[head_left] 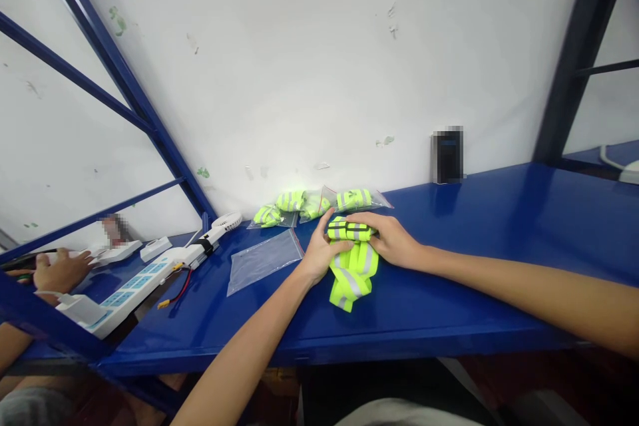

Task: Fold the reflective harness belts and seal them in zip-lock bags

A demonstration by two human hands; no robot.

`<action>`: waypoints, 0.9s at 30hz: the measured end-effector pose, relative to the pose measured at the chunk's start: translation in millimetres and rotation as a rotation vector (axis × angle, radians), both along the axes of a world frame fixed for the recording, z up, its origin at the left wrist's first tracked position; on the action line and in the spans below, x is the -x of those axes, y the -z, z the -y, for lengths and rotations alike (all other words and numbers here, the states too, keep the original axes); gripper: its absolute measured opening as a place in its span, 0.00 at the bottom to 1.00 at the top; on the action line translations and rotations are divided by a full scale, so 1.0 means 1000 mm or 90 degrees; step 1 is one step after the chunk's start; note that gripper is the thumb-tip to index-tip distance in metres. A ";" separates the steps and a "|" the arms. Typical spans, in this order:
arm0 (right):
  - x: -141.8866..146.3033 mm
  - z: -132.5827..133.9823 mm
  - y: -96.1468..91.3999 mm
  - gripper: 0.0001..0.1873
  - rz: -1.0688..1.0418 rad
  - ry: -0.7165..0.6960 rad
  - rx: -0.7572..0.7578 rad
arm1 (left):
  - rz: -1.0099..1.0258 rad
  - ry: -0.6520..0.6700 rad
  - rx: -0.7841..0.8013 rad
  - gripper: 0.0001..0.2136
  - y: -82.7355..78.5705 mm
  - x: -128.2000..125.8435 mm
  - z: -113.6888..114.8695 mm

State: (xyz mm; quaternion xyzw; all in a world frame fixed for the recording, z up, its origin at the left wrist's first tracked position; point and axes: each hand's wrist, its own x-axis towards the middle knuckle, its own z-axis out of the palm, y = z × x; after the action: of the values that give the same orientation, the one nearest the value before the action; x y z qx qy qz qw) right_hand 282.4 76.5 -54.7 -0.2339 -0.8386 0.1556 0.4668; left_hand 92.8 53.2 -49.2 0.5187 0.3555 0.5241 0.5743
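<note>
Between my two hands lies a partly rolled reflective strap (352, 231), bright yellow-green with silver stripes and a dark band across the roll. Its loose end hangs toward me in crossed folds on the blue table. My left hand (319, 249) grips the roll's left side, thumb in front and fingers behind. On the right end, my right hand (394, 239) has its fingers curled over the top and side. A flat, clear zip bag (264, 261) lies just left of my left hand. Behind the roll are several bagged yellow-green bundles (314, 203) against the wall.
A white power strip (144, 286) with a plug runs along the left side, near a small white fan (227, 221) and a red-black cable (182, 289). Another person's hand (62, 271) is at far left beyond the blue frame. A dark box (448, 156) stands at the back right.
</note>
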 end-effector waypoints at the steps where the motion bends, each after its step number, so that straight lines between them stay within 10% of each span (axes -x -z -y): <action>1: 0.000 -0.001 0.002 0.34 0.006 -0.006 -0.010 | 0.015 0.013 0.012 0.49 -0.001 -0.001 0.001; 13: -0.002 0.004 -0.013 0.38 0.122 -0.037 -0.072 | 0.080 0.012 0.001 0.43 -0.007 0.004 0.001; 18: -0.011 0.011 -0.026 0.46 -0.051 -0.111 0.234 | 0.104 -0.006 -0.039 0.48 -0.015 0.006 0.005; 22: -0.004 0.011 -0.023 0.32 -0.165 -0.201 0.549 | 0.127 -0.030 -0.044 0.41 -0.019 0.008 0.005; 27: 0.002 0.014 -0.022 0.16 -0.171 -0.242 0.563 | 0.139 -0.009 -0.056 0.26 -0.016 0.009 0.001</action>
State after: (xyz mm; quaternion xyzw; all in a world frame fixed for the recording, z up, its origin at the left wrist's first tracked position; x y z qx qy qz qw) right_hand 280.9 62.7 -33.1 -0.2302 -0.6527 0.6075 0.3898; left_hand 84.2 51.8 -33.4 0.4807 0.2709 0.5968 0.5826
